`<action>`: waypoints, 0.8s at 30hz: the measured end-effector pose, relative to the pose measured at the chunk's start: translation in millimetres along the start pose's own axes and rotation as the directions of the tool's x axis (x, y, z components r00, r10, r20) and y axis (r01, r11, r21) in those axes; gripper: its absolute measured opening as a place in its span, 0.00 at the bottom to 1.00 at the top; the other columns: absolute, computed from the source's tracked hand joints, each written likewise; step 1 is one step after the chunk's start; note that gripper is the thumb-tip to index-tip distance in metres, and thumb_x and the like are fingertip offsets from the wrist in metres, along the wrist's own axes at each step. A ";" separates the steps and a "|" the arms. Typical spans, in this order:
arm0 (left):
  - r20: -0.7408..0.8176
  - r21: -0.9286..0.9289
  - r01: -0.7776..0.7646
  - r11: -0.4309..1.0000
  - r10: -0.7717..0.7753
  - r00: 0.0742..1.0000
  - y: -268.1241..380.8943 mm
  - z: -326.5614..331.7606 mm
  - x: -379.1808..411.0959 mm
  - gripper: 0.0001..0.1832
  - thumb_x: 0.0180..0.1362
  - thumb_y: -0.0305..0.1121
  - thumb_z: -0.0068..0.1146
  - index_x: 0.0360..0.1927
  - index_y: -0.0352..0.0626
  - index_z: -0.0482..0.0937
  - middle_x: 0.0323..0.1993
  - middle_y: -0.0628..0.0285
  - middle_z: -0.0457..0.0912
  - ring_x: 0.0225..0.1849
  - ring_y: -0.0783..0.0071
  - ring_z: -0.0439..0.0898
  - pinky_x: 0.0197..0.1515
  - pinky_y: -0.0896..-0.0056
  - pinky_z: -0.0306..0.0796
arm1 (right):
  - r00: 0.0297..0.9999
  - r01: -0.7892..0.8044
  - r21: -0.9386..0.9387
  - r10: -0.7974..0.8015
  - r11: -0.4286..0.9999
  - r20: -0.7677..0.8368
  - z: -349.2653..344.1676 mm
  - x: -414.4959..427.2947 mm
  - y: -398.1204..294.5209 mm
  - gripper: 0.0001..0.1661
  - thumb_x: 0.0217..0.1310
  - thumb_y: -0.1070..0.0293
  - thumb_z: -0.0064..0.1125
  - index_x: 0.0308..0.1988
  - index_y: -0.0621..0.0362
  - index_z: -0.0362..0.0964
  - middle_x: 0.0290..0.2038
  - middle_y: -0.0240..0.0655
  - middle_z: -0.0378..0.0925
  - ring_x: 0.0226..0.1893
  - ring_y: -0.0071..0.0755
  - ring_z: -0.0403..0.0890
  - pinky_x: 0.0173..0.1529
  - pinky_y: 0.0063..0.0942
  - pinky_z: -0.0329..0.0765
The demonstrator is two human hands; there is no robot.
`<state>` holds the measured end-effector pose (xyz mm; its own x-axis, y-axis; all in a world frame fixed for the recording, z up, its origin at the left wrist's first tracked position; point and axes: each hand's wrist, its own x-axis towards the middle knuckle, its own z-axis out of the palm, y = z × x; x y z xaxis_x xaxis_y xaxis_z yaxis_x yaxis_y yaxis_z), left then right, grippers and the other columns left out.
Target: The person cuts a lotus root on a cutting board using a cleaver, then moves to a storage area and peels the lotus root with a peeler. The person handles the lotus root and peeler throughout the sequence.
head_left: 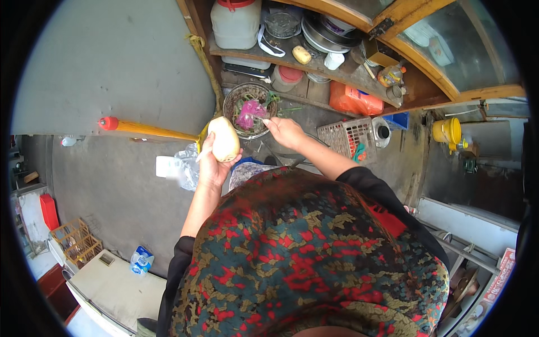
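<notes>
My left hand (pixel 214 166) holds a large pale, peeled root vegetable or gourd (pixel 225 140) upright, with the thumb along its side. To its right, my right hand (pixel 284 132) is closed around a small thin tool (pixel 257 118), perhaps a peeler; its kind is hard to tell. The tool is apart from the vegetable and over a round, dirty basin (pixel 249 135). Inside the basin lie a pink plastic bag (pixel 249 114) and green plant scraps (pixel 269 99).
Ahead stands a wooden cabinet shelf (pixel 313 69) with a white jug (pixel 236 25), pans and bottles. A yellow pole with a red end (pixel 147 127) juts out at left. A plastic crate (pixel 343 137) lies right of the basin. Clear plastic bags (pixel 188 166) are beside my left hand.
</notes>
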<state>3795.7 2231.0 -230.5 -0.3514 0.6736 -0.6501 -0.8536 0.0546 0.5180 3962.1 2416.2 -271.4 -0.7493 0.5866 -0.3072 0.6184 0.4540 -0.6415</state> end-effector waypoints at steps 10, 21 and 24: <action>0.116 0.024 0.069 0.997 -0.071 0.991 -7.2 7.4 -5.4 0.31 0.70 0.60 0.39 0.59 0.43 0.72 0.44 0.54 0.83 0.34 0.54 0.85 0.33 0.57 0.81 | 0.951 0.300 -0.271 -0.310 0.914 0.008 -16.0 0.5 -45.6 0.27 0.72 0.44 0.39 0.36 0.53 0.77 0.32 0.43 0.83 0.36 0.54 0.84 0.41 0.49 0.79; 0.138 0.110 -0.004 0.994 -0.012 0.990 -4.7 -1.7 -9.1 0.34 0.63 0.57 0.53 0.61 0.40 0.70 0.45 0.51 0.82 0.38 0.53 0.85 0.38 0.56 0.82 | 0.992 0.125 0.124 -0.126 0.984 0.005 -24.8 -16.1 -65.0 0.29 0.72 0.43 0.41 0.37 0.57 0.76 0.33 0.52 0.80 0.37 0.61 0.81 0.44 0.49 0.76; 0.231 0.106 -0.056 0.993 0.030 0.972 -11.5 -9.3 -12.2 0.34 0.61 0.55 0.55 0.62 0.38 0.68 0.47 0.49 0.81 0.41 0.52 0.84 0.42 0.55 0.82 | 0.987 0.161 -0.067 -0.161 0.985 0.008 -25.7 -6.9 -63.8 0.30 0.73 0.43 0.37 0.38 0.55 0.77 0.35 0.50 0.82 0.39 0.59 0.82 0.46 0.51 0.77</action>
<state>3806.2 2215.3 -233.6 -0.2783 0.8271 -0.4882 -0.7872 0.0949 0.6094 3933.9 2400.5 -210.3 -0.8411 0.5005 -0.2052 0.5037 0.5865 -0.6342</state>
